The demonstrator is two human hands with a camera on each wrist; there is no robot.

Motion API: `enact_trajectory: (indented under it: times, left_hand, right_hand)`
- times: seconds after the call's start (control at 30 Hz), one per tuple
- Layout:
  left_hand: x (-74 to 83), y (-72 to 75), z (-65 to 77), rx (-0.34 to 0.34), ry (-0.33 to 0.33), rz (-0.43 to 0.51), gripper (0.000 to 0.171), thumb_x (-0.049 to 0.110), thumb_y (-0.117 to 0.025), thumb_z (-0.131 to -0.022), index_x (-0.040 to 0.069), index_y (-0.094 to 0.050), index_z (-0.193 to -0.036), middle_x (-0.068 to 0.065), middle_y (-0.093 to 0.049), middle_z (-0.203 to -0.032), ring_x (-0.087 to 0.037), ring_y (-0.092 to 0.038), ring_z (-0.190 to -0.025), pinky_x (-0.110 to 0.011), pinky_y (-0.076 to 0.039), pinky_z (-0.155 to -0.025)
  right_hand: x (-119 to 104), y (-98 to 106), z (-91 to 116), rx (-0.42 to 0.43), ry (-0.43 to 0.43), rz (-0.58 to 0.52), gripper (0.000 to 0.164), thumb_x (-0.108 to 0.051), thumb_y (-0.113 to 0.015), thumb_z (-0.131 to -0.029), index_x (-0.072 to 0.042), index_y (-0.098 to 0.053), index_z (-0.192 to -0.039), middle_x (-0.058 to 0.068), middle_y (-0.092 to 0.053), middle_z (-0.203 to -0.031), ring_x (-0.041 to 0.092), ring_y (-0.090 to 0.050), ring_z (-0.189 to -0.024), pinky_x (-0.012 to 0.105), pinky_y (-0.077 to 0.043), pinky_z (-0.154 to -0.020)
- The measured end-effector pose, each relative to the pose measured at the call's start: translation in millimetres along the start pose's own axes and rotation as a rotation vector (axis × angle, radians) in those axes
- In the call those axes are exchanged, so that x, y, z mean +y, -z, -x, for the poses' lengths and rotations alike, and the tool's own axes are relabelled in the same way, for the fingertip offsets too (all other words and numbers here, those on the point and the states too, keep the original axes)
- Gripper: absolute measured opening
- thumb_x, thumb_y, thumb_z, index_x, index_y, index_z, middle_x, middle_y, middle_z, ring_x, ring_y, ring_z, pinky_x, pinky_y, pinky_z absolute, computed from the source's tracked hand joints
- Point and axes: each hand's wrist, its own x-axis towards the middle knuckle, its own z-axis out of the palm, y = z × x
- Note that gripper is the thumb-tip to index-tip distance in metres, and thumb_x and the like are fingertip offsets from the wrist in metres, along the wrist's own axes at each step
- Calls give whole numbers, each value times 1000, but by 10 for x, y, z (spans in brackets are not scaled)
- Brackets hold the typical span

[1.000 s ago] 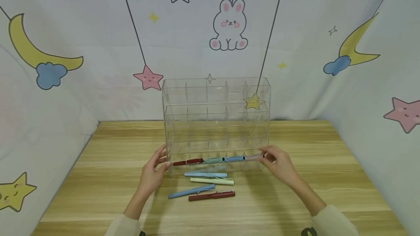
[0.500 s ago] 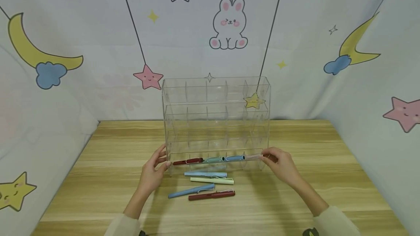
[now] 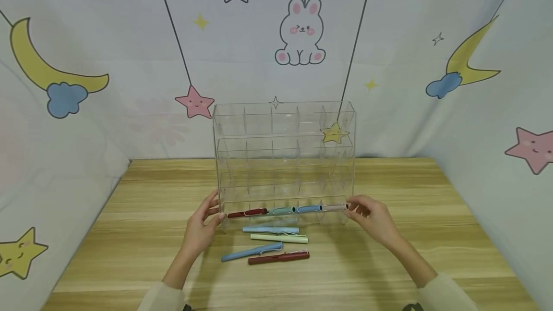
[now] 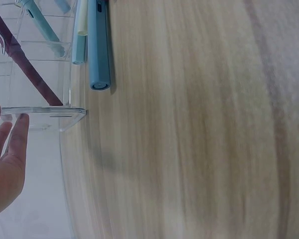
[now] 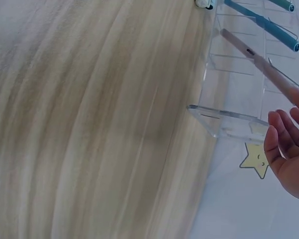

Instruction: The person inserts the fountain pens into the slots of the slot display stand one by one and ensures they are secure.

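Note:
A clear acrylic pen rack [image 3: 285,152] with several tiers stands upright on the table. My left hand [image 3: 202,227] grips its lower left side; in the left wrist view, thumb and fingers lie on opposite faces of the side panel [image 4: 42,110]. Along the bottom tier rest a dark red pen [image 3: 247,213], a green pen [image 3: 282,211], a blue pen [image 3: 309,209] and a pale pink pen [image 3: 334,207]. My right hand [image 3: 373,217] is at the rack's lower right end, fingers loosely bent, thumb close to the pink pen's end [image 5: 283,84]. Whether it touches is unclear.
In front of the rack lie a light blue pen [image 3: 270,230], a pale yellow pen [image 3: 279,239], a blue pen [image 3: 252,252] and another dark red pen [image 3: 278,257]. The wooden table [image 3: 389,272] meets a printed cloth backdrop [image 3: 259,76] behind the rack.
My right hand has let go of the pale pink pen and drawn slightly to the right, leaving the pen's end showing. The left hand and the rack have stayed in place.

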Motion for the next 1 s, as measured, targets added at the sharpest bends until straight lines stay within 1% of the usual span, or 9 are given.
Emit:
enact_trajectory:
  times: [0.17,0.23,0.4,0.47,0.6,0.67,0.8,0.9,1.0]
  left_hand:
    - [-11,3,-3,5,9,-19,60,-8,-59,-84,4,-36,-138,-25,-53,-118,-38,-55,-105,-34,-54,-76]
    - [-13,6,-3,8,11,-24,60,-8,-59,-84,5,-37,-138,-24,-54,-118,-38,-55,-104,-34,-54,-75]
    - [-10,13,-2,2,3,-30,61,-8,-59,-84,5,-36,-138,-24,-54,-118,-38,-55,-104,-35,-54,-76]
    - [-15,12,-4,-2,-1,-29,61,-8,-59,-84,4,-36,-138,-24,-53,-118,-38,-55,-104,-36,-54,-76]
    - [-19,8,-6,-4,3,-26,61,-8,-59,-84,5,-36,-139,-24,-53,-118,-38,-55,-105,-37,-53,-76]
    - [-15,7,-5,-2,11,-22,61,-8,-59,-84,5,-36,-138,-24,-53,-118,-38,-55,-105,-37,-53,-76]
    - [-5,5,-7,0,19,-22,61,-8,-59,-84,6,-36,-139,-24,-53,-118,-38,-55,-105,-38,-53,-77]
    - [-4,6,-8,2,22,-26,60,-9,-58,-84,6,-36,-138,-23,-53,-118,-38,-55,-105,-38,-53,-77]
    - [-2,6,-6,0,23,-22,60,-8,-59,-84,5,-36,-139,-24,-53,-118,-38,-55,-105,-37,-53,-77]
  right_hand:
    - [5,-2,87,-72,-113,-14,14,-1,-71,-77,1,-65,-89,-3,-59,-75,7,-52,-65,22,-46,-57]
    - [13,-49,130,-113,-130,-31,13,-1,-70,-78,1,-64,-89,-4,-59,-75,7,-52,-66,22,-46,-57]
    - [15,-298,240,-211,-51,-86,14,2,-69,-77,4,-64,-90,1,-60,-75,6,-52,-66,21,-47,-56]
    - [-4,-422,283,-260,-31,-107,15,-1,-69,-77,3,-64,-91,3,-61,-78,7,-52,-68,21,-47,-57]
    - [-62,-660,357,-340,-16,-142,18,-9,-70,-79,0,-66,-94,2,-60,-84,6,-51,-71,20,-47,-59]
    - [-83,-765,384,-354,6,-153,19,-11,-71,-79,-2,-66,-95,0,-59,-85,7,-50,-71,20,-46,-59]
    - [-122,-918,406,-338,64,-152,22,-12,-74,-76,-3,-67,-95,-1,-54,-80,9,-46,-68,18,-42,-57]
    - [-153,-979,402,-331,62,-123,22,-14,-74,-75,-4,-67,-94,-4,-49,-77,8,-41,-69,19,-39,-58]
    - [-176,-1007,396,-340,37,-91,22,-14,-74,-75,-6,-68,-94,-5,-46,-77,7,-39,-71,20,-38,-60]
